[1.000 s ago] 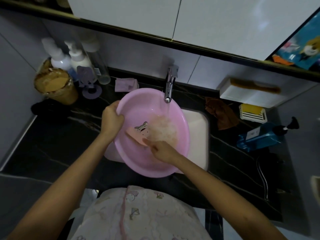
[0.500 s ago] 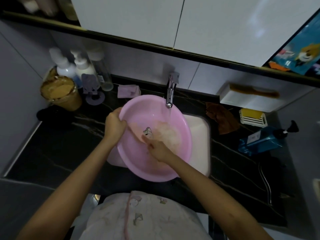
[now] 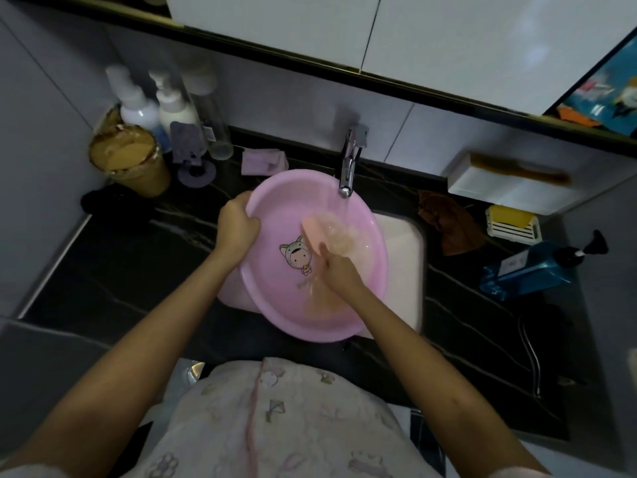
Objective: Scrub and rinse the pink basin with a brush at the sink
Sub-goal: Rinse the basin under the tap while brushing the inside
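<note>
The pink basin [image 3: 286, 198] sits tilted over the white sink [image 3: 403, 257], with a cartoon figure printed on its bottom. My left hand [image 3: 238, 225] grips the basin's left rim. Inside the basin, my right hand [image 3: 339, 267] holds a peach-pink brush [image 3: 315, 232] against the bottom, under the stream. Water runs from the chrome tap [image 3: 350, 163] onto the brush and splashes around it. Most of the brush's bristles are hidden in the splash.
Bottles [image 3: 151, 108], a tan cup [image 3: 131, 163] and a purple cloth [image 3: 263, 162] stand on the black counter at back left. At right lie a brown rag [image 3: 451, 225], a yellow soap in its dish [image 3: 512, 224], a blue pump bottle [image 3: 531, 270] and a white box [image 3: 506, 182].
My right hand swept the brush from the basin's left-centre to the right, under the stream, uncovering the cartoon print. My left hand kept its grip on the rim.
</note>
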Demonstrator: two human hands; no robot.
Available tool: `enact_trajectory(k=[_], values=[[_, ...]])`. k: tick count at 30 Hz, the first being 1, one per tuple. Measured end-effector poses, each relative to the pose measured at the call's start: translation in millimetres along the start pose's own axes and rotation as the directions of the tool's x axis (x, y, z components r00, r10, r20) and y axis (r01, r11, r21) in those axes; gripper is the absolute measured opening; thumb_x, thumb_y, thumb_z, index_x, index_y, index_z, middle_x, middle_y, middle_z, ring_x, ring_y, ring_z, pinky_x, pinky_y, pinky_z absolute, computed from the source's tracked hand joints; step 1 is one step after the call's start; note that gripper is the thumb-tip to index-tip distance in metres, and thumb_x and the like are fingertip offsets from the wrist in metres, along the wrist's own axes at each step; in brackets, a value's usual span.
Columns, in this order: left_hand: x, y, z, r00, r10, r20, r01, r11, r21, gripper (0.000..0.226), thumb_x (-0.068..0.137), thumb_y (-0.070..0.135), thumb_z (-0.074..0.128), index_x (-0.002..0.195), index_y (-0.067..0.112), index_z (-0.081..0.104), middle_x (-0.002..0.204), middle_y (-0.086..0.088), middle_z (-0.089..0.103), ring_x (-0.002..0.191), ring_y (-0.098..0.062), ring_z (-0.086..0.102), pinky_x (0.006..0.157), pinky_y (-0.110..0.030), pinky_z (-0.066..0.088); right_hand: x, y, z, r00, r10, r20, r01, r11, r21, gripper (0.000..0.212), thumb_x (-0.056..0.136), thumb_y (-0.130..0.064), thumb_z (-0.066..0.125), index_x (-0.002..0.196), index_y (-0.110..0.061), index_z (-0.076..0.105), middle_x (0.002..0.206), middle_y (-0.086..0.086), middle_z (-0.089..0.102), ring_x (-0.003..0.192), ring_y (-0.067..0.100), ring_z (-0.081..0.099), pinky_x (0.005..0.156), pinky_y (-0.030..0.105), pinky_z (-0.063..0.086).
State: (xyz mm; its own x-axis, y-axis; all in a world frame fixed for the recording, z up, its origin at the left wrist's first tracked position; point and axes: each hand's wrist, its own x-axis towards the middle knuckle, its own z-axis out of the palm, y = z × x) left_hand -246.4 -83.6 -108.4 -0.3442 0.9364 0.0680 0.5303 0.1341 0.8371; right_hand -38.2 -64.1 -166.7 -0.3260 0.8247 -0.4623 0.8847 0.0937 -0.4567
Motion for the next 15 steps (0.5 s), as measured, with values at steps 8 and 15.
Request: enact_trajectory(k=[8, 15], values=[[-1, -2, -2, 1.0, 0.011, -0.001, -0.011, 1.0, 0.025, 0.044, 0.076, -0.012, 0.047, 0.116, 0.002, 0.06, 0.097, -0.013, 0.065, 0.088, -0.023, 0.061, 0.072, -0.029, 0.049, -45, -5, 0, 0.896, -0.272, 0.352, 0.311, 0.949, -0.058, 0.054, 0.099, -0.012, 0.033, 0.147, -0.035, 0.028, 0.12, 0.014, 0.059, 0.089, 0.02, 0.052, 0.077, 0.026, 0.037], [-2, 1, -1, 1.0, -0.017, -0.005, 0.017, 1.0, 0.009, 0.042, 0.082, -0.01, 0.05, 0.12, 0.004, 0.058, 0.104, -0.012, 0.065, 0.09, -0.014, 0.058, 0.073, -0.022, 0.045, -59, 68, -47, 0.921, 0.021, 0.389, 0.162, 0.888, -0.431, 0.046, 0.101, -0.034, 0.032, 0.146, -0.042, 0.027, 0.14, 0.005, 0.045, 0.115, 0.026, 0.051, 0.084, 0.028, 0.043]])
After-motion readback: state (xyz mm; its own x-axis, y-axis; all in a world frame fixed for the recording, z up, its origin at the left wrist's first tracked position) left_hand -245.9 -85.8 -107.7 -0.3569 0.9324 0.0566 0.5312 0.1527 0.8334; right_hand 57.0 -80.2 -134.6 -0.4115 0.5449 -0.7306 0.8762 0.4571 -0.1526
